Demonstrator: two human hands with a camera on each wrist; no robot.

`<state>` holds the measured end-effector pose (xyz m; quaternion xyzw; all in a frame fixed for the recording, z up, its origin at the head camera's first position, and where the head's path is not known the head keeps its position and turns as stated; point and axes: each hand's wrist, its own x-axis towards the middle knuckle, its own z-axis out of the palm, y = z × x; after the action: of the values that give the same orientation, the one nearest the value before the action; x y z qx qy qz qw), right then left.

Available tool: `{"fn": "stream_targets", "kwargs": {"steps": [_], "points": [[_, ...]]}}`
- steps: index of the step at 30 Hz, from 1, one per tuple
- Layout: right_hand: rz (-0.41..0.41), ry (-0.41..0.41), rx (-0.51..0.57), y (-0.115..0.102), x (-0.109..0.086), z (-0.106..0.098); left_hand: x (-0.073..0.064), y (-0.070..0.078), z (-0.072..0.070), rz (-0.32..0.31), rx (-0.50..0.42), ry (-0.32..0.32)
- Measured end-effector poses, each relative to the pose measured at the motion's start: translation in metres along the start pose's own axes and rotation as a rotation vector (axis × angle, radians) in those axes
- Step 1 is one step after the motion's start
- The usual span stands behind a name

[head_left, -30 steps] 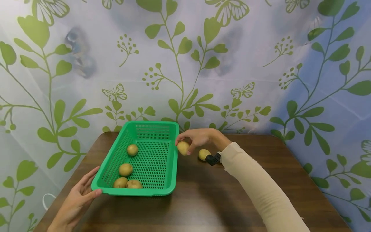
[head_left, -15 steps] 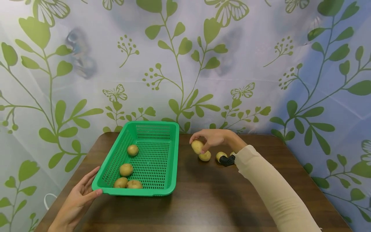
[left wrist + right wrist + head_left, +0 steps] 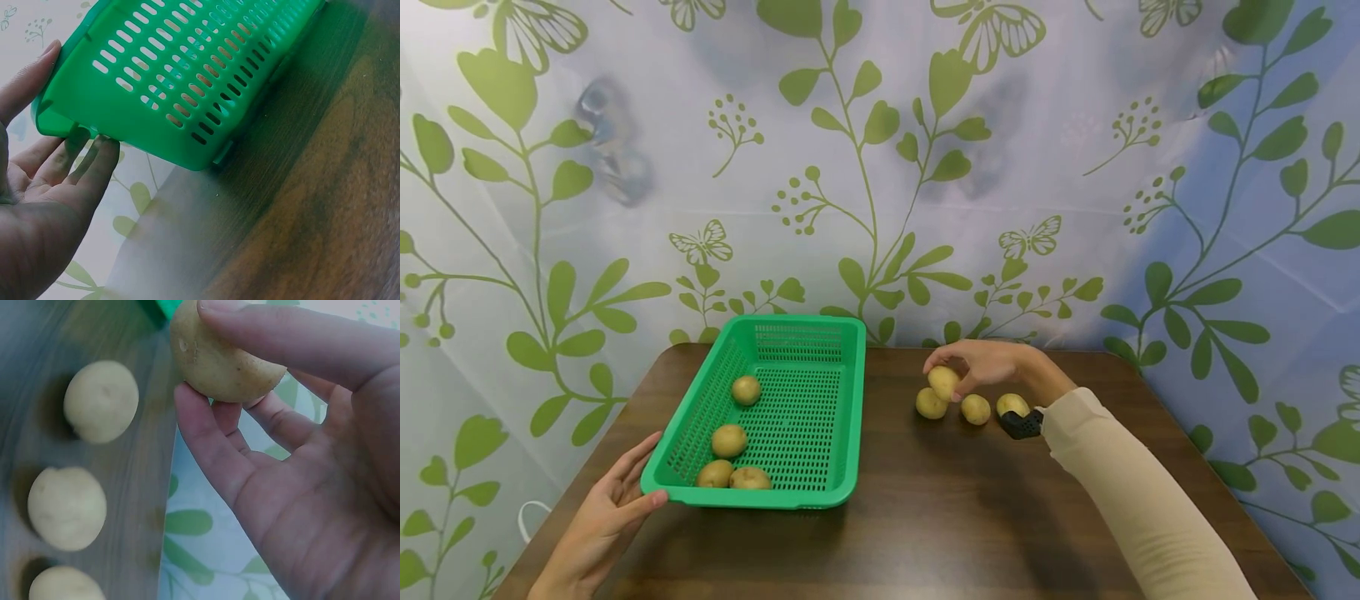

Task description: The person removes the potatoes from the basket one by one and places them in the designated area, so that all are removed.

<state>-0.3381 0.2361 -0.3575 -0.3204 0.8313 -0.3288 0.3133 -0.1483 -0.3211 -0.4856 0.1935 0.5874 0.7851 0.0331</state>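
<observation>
My right hand (image 3: 988, 361) pinches a potato (image 3: 943, 382) between thumb and fingers, over the left end of a row of three potatoes on the table. In the head view the held potato overlaps the leftmost one (image 3: 931, 404); the middle potato (image 3: 975, 409) and the right one (image 3: 1012, 405) lie beside it. A green plastic basket (image 3: 852, 450) with slotted walls stands at the left, several potatoes inside it. At its near left corner my left hand (image 3: 602, 517) grips the rim, thumb on top and, in the left wrist view, fingers (image 3: 103, 159) curled beneath.
A brown wooden table (image 3: 910, 533) carries everything and ends at a patterned curtain (image 3: 925, 208) behind. The basket's right wall stands left of the potato row. A black wrist camera (image 3: 1021, 425) sits at the right cuff, partly overlapping the right potato.
My right hand has moved right, away from the basket's right rim, carrying the potato over the row. More of the loose potatoes now show. My left hand keeps its grip on the basket.
</observation>
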Motion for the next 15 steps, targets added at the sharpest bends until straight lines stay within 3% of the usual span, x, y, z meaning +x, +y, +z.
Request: {"fn": "stream_targets", "kwargs": {"steps": [6, 15], "points": [[0.025, 0.026, 0.039, 0.018, -0.014, 0.000, 0.000, 0.001, 0.001, -0.006, 0.001, -0.001], [0.041, 0.073, -0.010, 0.039, -0.034, -0.002, 0.000, 0.001, 0.001, -0.001, 0.003, -0.009]]}}
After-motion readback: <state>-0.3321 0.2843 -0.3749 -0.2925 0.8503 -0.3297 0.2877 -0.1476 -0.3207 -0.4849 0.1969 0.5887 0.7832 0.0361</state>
